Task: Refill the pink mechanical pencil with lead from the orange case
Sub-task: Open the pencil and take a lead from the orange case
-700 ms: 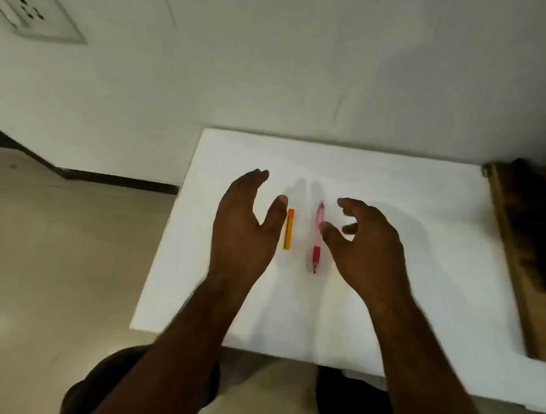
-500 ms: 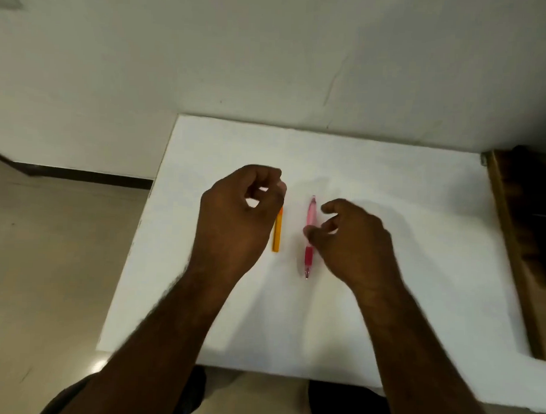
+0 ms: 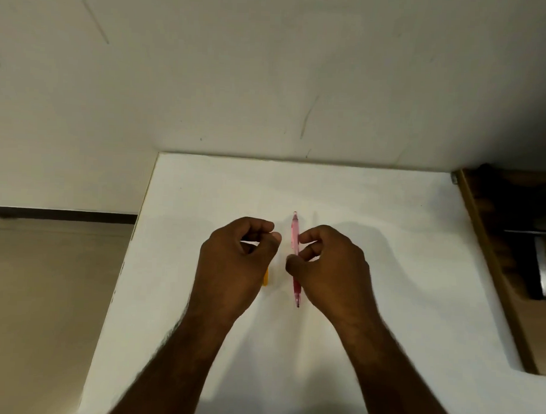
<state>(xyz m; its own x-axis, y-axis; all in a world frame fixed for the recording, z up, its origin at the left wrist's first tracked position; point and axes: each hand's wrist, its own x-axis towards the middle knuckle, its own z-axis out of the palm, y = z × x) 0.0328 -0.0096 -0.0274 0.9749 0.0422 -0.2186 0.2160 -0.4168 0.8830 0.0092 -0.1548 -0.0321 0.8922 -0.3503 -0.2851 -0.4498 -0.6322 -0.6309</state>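
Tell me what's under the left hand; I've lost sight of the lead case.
Only the near end of the orange case peeks out beneath the left hand, on the white table. The rest is covered, so contact is unclear.

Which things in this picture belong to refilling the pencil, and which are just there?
For the job:
pink mechanical pencil
orange case, mostly hidden under the left hand
right hand

Just there:
white table
wooden furniture at the right
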